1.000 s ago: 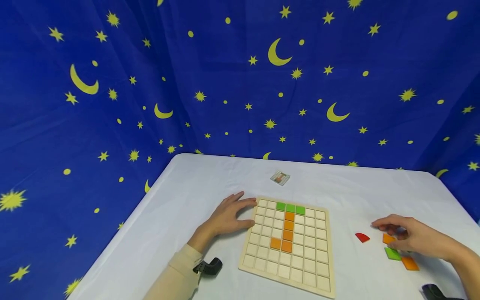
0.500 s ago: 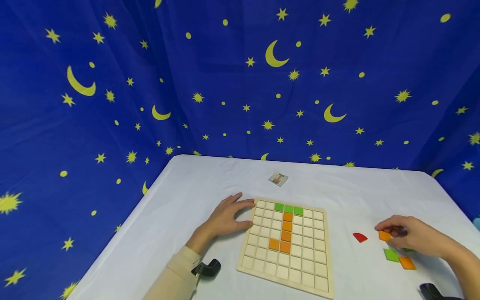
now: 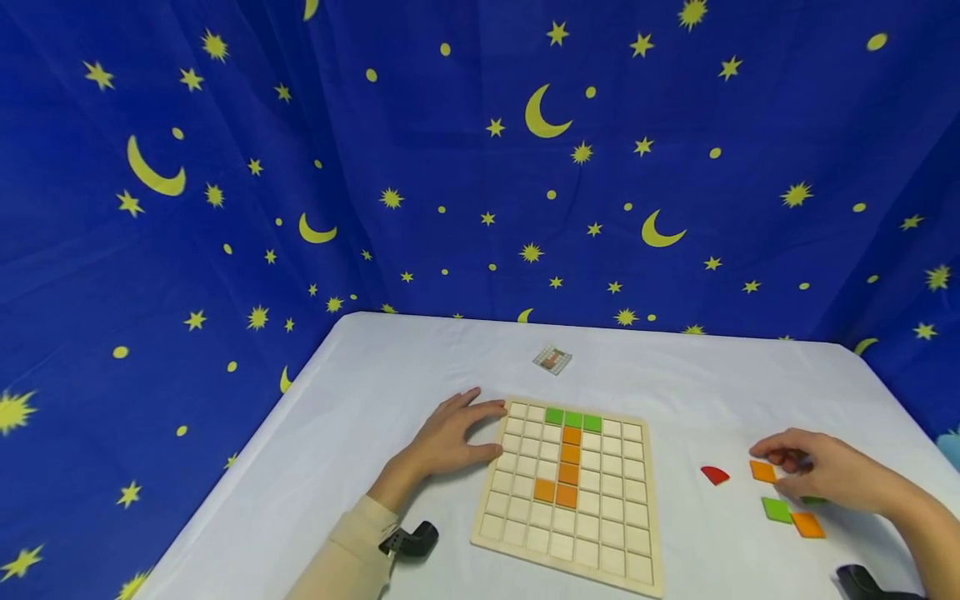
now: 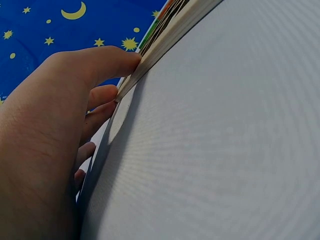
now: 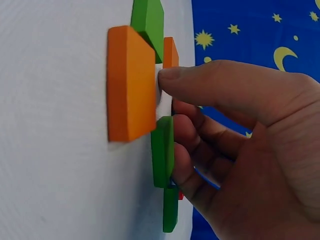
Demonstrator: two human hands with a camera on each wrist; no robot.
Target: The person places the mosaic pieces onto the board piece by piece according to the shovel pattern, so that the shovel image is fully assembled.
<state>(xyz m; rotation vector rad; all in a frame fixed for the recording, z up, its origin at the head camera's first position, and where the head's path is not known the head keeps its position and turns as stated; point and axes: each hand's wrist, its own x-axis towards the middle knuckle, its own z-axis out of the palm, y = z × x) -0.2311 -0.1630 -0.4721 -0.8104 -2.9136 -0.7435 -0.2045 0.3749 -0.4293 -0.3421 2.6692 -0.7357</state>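
so the left hand [image 3: 450, 437] has its thumb and fingers spread apart, with the thumb and index tips up against the left edge of a wooden grid board [image 3: 590, 481] in the middle of the table [image 3: 375, 375]. board's got a row of three green tiles [image 3: 573, 420] on the far side, then a column of orange tiles [image 3: 568, 474] running nearer, with one more stuck out to the left. over on the right, the right hand [image 3: 843, 475] is over the loose pieces, thumb apart from its bent fingers, just beside an orange square [image 3: 763, 472]; can't tell if it's touching. near that there's a green piece [image 3: 777, 510] touching another orange piece [image 3: 808, 525], and a red wedge [image 3: 716, 475] further left. small patterned card [image 3: 552, 360] sits on the far side.
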